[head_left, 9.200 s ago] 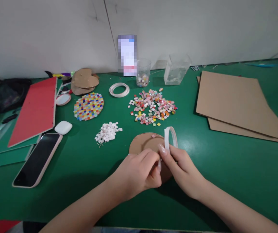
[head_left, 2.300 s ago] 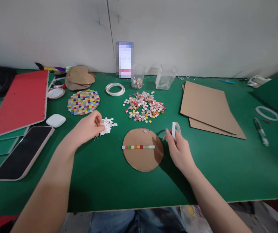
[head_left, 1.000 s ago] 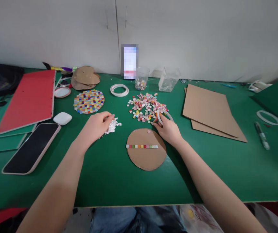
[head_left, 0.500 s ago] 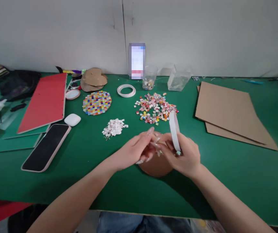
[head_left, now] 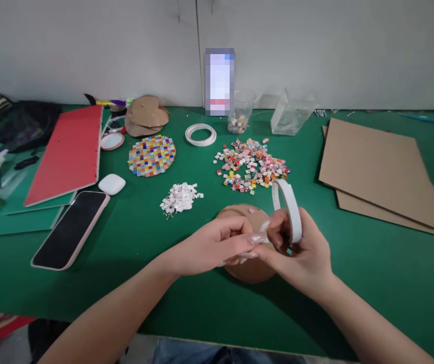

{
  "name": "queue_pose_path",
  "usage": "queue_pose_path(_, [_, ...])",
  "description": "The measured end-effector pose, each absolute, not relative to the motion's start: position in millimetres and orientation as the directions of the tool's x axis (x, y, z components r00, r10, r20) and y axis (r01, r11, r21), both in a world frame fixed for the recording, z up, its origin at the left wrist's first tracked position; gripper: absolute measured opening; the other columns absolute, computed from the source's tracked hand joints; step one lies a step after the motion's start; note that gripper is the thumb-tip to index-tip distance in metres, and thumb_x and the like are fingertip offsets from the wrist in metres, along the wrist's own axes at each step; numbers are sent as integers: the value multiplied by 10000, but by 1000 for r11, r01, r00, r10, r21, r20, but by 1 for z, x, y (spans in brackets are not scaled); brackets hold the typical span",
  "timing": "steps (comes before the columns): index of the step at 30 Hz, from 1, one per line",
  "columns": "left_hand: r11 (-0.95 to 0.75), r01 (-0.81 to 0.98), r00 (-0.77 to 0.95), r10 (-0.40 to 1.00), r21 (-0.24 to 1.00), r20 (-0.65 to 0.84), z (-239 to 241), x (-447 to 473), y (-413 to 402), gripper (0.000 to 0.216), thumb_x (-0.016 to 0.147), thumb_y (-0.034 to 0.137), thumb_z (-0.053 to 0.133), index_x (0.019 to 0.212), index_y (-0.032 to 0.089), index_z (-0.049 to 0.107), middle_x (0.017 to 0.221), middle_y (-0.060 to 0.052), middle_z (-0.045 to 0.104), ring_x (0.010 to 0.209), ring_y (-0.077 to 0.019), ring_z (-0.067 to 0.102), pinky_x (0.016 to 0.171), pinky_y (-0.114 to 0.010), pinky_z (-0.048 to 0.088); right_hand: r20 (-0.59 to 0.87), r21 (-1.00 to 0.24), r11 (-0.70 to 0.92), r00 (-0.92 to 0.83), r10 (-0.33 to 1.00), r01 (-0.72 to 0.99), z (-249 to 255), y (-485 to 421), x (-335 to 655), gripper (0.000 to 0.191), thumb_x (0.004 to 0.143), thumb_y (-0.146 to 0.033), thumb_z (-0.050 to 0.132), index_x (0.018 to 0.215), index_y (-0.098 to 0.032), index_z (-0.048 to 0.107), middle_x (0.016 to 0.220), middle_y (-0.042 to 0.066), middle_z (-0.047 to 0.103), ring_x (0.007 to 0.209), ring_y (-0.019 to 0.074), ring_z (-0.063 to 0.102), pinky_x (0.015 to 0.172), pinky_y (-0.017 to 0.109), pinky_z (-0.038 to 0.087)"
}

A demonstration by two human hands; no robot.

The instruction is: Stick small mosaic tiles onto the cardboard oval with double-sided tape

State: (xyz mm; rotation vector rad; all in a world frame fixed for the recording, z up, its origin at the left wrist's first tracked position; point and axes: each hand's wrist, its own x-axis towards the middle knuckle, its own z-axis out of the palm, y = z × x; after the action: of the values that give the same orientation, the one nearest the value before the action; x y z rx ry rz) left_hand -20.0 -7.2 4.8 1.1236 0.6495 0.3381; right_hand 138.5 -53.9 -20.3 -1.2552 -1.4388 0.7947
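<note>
A roll of white tape (head_left: 294, 215) stands upright in my right hand (head_left: 307, 258), looped around its fingers. My left hand (head_left: 217, 245) is closed, and its thumb and fingertips meet those of my right hand. Whatever lies between the fingertips is mostly hidden; only a small whitish bit shows. Under both hands lies a round cardboard disc (head_left: 249, 273), with one small pinkish tile (head_left: 251, 211) near its far edge. Beyond the disc is a loose pile of colourful tiles (head_left: 252, 162). A heap of white paper scraps (head_left: 181, 198) sits to the left.
Further left are a mosaic-covered disc (head_left: 152, 155), a phone (head_left: 70, 230), a white case (head_left: 112, 184) and a red board (head_left: 67, 151). Behind stand another tape roll (head_left: 200, 142), a cup (head_left: 241, 111) and a clear box (head_left: 292, 119). Cardboard sheets (head_left: 376, 174) lie right.
Both hands have shifted slightly right and nearer, and the tape roll has turned in my right hand. More of the disc's far side shows. The camera view has tilted a little.
</note>
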Motion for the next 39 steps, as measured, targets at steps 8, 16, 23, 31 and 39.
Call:
queue_pose_path(8, [95, 110, 570, 810, 989, -141, -2, -26, -10, 298, 923, 403, 404, 713, 191, 416, 541, 66, 356, 452, -60, 297, 428, -206, 256, 86, -983, 83, 7, 996, 163, -15, -48, 142, 383, 731, -410, 671, 568, -221, 380, 472, -83, 328, 388, 67, 274, 355, 218, 237])
queue_pose_path(16, [-330, 289, 500, 853, 899, 152, -2, -21, -19, 301, 963, 296, 297, 680, 203, 344, 598, 36, 378, 534, -99, 365, 527, -240, 327, -138, -820, -340, -418, 898, -461, -15, -49, 139, 448, 865, -461, 469, 511, -216, 342, 351, -115, 248, 247, 46, 207, 271, 179, 195])
queue_pose_path(23, [-612, 270, 561, 728, 744, 394, -8, -20, -21, 201, 939, 258, 387, 748, 198, 413, 655, 21, 530, 534, -94, 449, 507, -216, 350, -223, -735, -496, -527, 820, -462, -17, -54, 131, 431, 892, -402, 472, 537, -158, 494, 387, -71, 384, 307, 34, 297, 309, 160, 172])
queue_pose_path(31, [-475, 171, 564, 766, 863, 310, -4, -17, -20, 263, 934, 270, 422, 686, 184, 429, 624, 43, 498, 522, -70, 419, 505, -190, 340, -248, -773, -487, -513, 822, -406, -18, -58, 134, 444, 865, -473, 486, 556, -157, 523, 410, -62, 409, 311, 35, 266, 293, 177, 130])
queue_pose_path(39, [-467, 225, 544, 789, 855, 287, -11, -13, -25, 283, 956, 227, 307, 685, 191, 382, 619, 24, 481, 583, -106, 448, 612, -247, 382, -246, -908, -298, -199, 949, -295, -18, -63, 118, 529, 864, -542, 440, 472, -188, 409, 333, -68, 355, 279, 40, 274, 279, 169, 192])
